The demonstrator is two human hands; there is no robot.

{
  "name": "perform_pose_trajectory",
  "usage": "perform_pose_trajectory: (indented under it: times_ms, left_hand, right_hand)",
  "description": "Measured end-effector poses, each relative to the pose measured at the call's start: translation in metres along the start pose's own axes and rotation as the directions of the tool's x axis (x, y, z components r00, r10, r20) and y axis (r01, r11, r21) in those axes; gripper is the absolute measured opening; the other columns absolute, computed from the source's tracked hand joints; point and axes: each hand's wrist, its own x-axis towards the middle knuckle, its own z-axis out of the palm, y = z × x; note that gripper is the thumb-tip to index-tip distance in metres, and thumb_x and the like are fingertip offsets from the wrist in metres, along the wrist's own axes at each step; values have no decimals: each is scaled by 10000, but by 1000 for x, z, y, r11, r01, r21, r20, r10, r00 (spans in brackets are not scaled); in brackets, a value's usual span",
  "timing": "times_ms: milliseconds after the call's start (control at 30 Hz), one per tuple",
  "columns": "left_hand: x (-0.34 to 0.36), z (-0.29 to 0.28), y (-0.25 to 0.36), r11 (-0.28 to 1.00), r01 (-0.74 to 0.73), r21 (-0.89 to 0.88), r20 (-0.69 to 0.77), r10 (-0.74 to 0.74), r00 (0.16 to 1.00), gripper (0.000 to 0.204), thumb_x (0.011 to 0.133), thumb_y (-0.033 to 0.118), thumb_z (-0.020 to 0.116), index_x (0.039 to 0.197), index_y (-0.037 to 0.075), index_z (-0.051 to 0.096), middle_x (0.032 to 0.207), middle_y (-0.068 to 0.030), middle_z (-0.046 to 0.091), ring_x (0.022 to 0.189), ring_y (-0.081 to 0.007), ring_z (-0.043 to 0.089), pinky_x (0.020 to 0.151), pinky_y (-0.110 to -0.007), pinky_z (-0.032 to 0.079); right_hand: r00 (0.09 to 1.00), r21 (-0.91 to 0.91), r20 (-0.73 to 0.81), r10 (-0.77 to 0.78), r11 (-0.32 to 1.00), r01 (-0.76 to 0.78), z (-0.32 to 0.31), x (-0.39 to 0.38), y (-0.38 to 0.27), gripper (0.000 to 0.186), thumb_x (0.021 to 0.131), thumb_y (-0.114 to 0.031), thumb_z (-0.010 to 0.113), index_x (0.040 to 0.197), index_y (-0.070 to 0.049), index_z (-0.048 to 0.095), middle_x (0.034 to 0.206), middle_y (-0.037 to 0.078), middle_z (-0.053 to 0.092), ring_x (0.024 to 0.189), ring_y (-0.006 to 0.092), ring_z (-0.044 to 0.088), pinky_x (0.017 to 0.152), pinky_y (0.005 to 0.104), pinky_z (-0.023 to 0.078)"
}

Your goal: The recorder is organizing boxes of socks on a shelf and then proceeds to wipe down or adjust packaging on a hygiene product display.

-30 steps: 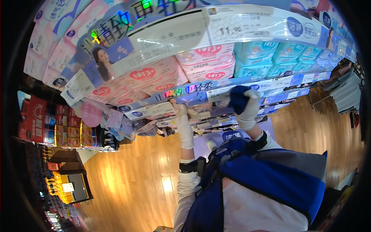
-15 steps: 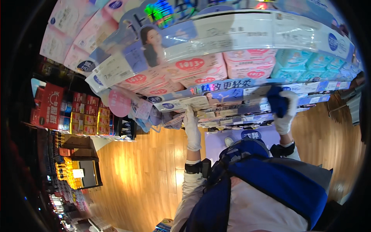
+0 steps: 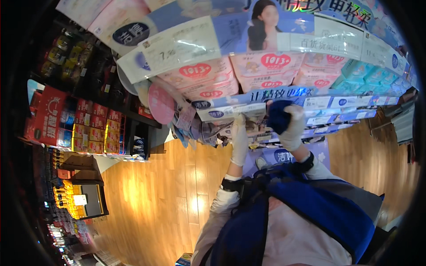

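My right hand (image 3: 293,131), in a white glove, is closed around a bunched dark blue cloth (image 3: 278,116). The cloth is up against the blue and white label strip (image 3: 222,112) on a shelf's front edge. To its left, my white-gloved left hand (image 3: 239,139) has its fingertips on the lower edge of that same strip, apparently pinching it. Pink packs (image 3: 270,73) stand on the shelf just above the strip, with teal packs (image 3: 370,75) to their right. What lies behind the strip under my fingers is partly hidden.
A wider label strip (image 3: 186,40) with a printed portrait runs along the shelf above. A round pink tag (image 3: 160,104) hangs at the shelf's left end. Further left stands a rack of red and yellow boxes (image 3: 91,126). Wood flooring (image 3: 173,195) lies below.
My right hand has brought the blue cloth leftward along the shelf edge, closer to my left hand. The view has shifted, so the shelf's left end sits further right. My left hand stays at the strip.
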Motion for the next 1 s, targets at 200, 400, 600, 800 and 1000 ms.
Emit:
perform_pose_trajectory:
  times_ms: [200,400,600,800,1000]
  left_hand:
    - [-2,16,15,986,-165,-37,63,167,984,411,856,365,436,1039,1,494,910,-36,495,797,-69,459,698,-196,396]
    - [-1,15,16,998,-69,-14,77,70,995,379,873,311,408,1080,-3,457,923,-64,534,761,-94,524,633,-229,484]
    - [5,10,5,987,36,-156,144,-13,989,285,876,301,409,910,33,502,739,-15,530,603,-54,476,597,-181,444]
    - [7,8,0,999,0,-50,185,9,983,267,877,294,411,835,54,519,660,23,501,531,-34,407,481,-161,337]
    - [7,-6,-32,946,-194,-259,159,240,958,395,849,308,451,1070,-19,452,946,-44,517,848,-109,493,734,-240,416]
  right_hand:
    - [942,27,336,-22,1000,14,3,9,-29,465,501,-111,700,908,-87,476,858,100,497,760,284,519,625,348,425]
    - [952,-117,53,303,948,-295,-49,5,-9,354,559,-28,619,884,-64,482,832,98,498,762,271,517,699,306,417]
    - [867,-146,-247,433,868,-475,-58,-6,31,389,559,25,579,919,-43,450,855,83,470,826,226,474,798,293,367]
    - [937,-199,-74,341,916,-348,-7,3,-17,373,521,16,570,861,-65,442,817,137,483,761,325,500,672,333,410]
    - [983,-101,90,162,983,-153,37,-1,-53,388,549,-149,708,828,-73,448,769,131,491,696,325,522,615,361,432]
